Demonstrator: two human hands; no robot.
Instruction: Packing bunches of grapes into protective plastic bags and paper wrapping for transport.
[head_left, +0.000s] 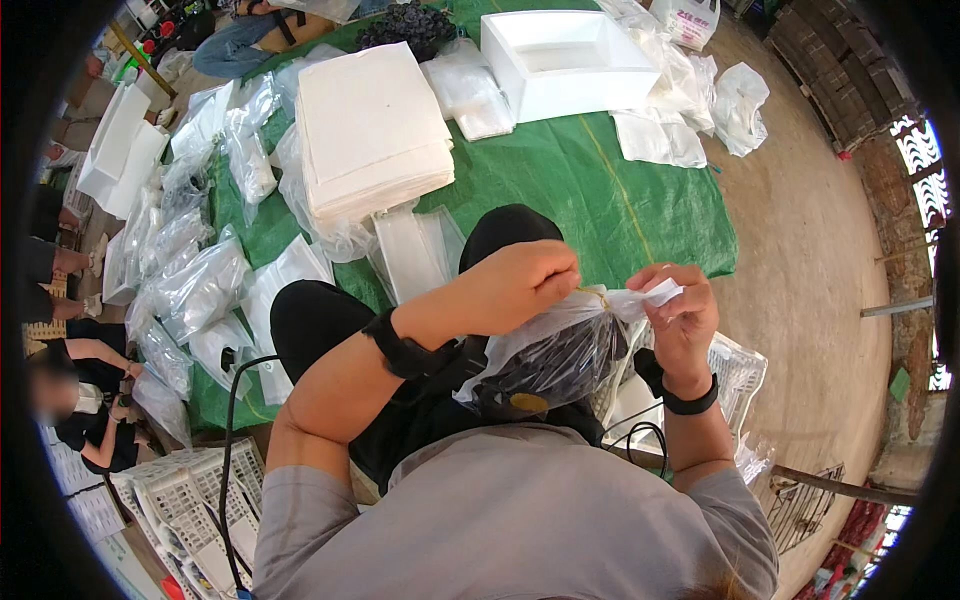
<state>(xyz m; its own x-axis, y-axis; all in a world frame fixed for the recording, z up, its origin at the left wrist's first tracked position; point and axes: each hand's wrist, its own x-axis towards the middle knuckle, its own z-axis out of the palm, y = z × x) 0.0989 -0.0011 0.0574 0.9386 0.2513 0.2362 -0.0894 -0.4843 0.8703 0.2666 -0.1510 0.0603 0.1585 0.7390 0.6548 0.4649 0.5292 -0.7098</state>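
A clear plastic bag (559, 352) with dark contents, perhaps grapes, hangs above my lap. It bears a gold oval label (528, 403). A thin yellow tie (602, 299) circles its gathered neck. My left hand (529, 281) is closed in a fist and pinches one end of this tie, its fingertips partly hidden. On the other side of the tie, my right hand (679, 307) grips the bunched white mouth of the bag (661, 292) between thumb and fingers. Black straps sit around both wrists.
A green tarp (540, 184) bears a stack of cream paper sheets (371, 124), a white foam box (570, 97), dark grapes (405, 28) and several filled plastic bags (199, 289). White plastic crates (739, 367) stand right and lower left. A black cable (227, 457) runs beside my left arm. People sit nearby.
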